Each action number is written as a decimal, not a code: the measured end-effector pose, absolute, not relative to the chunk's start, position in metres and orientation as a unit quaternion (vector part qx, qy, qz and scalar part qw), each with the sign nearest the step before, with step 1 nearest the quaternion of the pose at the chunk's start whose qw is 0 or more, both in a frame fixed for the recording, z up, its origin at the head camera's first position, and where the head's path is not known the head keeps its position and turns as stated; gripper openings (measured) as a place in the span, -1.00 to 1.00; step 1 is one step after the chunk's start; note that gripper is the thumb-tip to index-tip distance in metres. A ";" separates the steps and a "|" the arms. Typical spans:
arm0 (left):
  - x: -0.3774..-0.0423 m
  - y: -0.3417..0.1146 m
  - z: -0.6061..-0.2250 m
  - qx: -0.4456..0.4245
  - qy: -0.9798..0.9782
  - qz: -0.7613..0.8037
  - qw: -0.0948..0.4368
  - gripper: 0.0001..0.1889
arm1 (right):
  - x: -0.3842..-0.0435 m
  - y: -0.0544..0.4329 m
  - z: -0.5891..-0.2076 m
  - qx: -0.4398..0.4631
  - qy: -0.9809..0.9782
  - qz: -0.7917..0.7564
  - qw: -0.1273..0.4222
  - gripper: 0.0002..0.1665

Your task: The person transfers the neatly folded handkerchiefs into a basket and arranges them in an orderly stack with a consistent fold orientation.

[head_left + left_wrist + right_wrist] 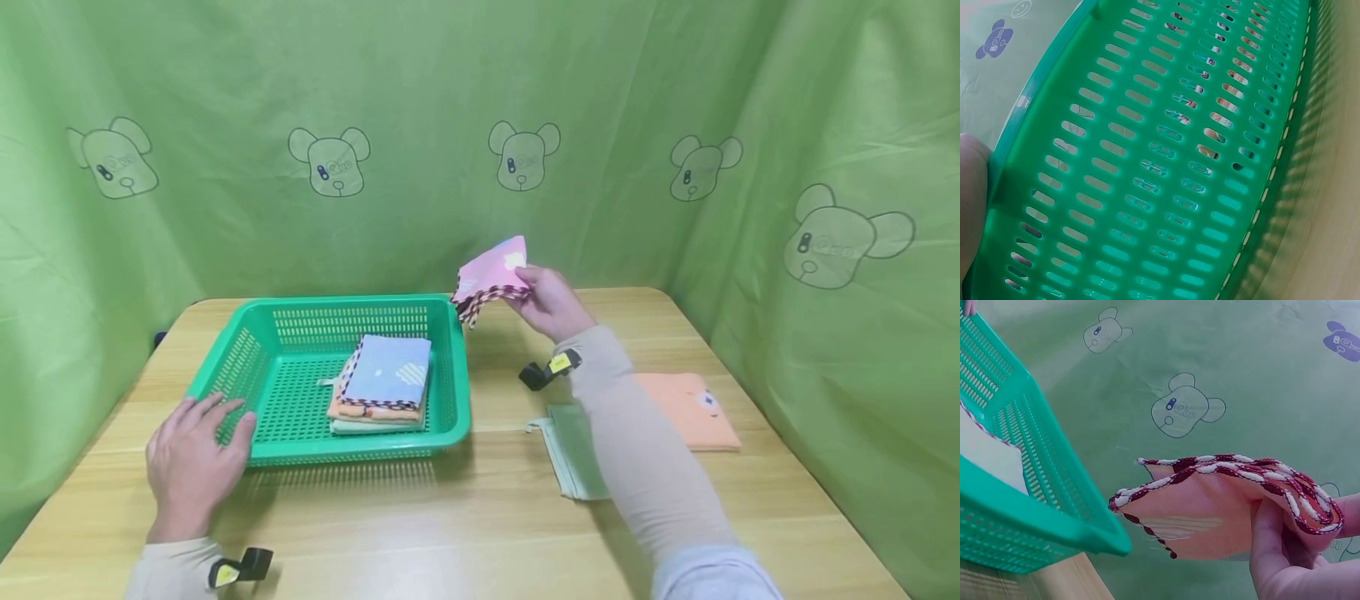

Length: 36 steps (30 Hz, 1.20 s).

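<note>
My right hand (pixel 551 302) pinches a folded pink cloth (pixel 491 271) with a dark red and white braided edge, raised beside the basket's back right corner. In the right wrist view the thumb and fingers clasp the folded cloth (pixel 1197 512) at one end. My left hand (pixel 197 450) rests on the front left corner of the green plastic basket (pixel 360 450), fingers over the rim. Inside the basket, toward its right side, lies a stack of folded cloths: a blue cloth (pixel 386 371) on top, an orange cloth (pixel 375 412) and a pale green cloth (pixel 375 426) below.
Right of the basket, a folded green cloth (pixel 573 454) lies on the wooden table (pixel 390 533), partly under the right forearm. A folded orange cloth (pixel 693 412) sits farther right. Green curtains (pixel 427 108) with bear drawings surround the table.
</note>
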State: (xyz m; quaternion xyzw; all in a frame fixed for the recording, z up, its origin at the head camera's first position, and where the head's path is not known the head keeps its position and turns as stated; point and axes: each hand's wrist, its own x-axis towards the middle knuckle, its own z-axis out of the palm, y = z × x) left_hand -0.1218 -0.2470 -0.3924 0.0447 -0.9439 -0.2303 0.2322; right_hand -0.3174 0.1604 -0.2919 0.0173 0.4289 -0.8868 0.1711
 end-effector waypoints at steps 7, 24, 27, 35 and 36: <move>-0.121 -0.248 -0.392 0.044 -0.945 -0.231 0.227 -0.54 | -0.315 0.152 -0.290 0.016 0.415 -0.893 0.174 -0.43; -0.121 -0.249 -0.393 0.040 -0.942 -0.236 0.234 -0.54 | -0.307 0.134 -0.289 0.015 0.431 -0.885 0.176 -0.45; -0.121 -0.249 -0.393 0.041 -0.942 -0.235 0.234 -0.54 | -0.307 0.130 -0.290 0.014 0.435 -0.883 0.176 -0.46; -0.120 -0.249 -0.393 0.041 -0.942 -0.235 0.236 -0.54 | -0.306 0.121 -0.293 0.014 0.431 -0.884 0.178 -0.46; -0.120 -0.249 -0.392 0.040 -0.942 -0.235 0.236 -0.54 | -0.306 0.120 -0.293 0.015 0.432 -0.884 0.179 -0.46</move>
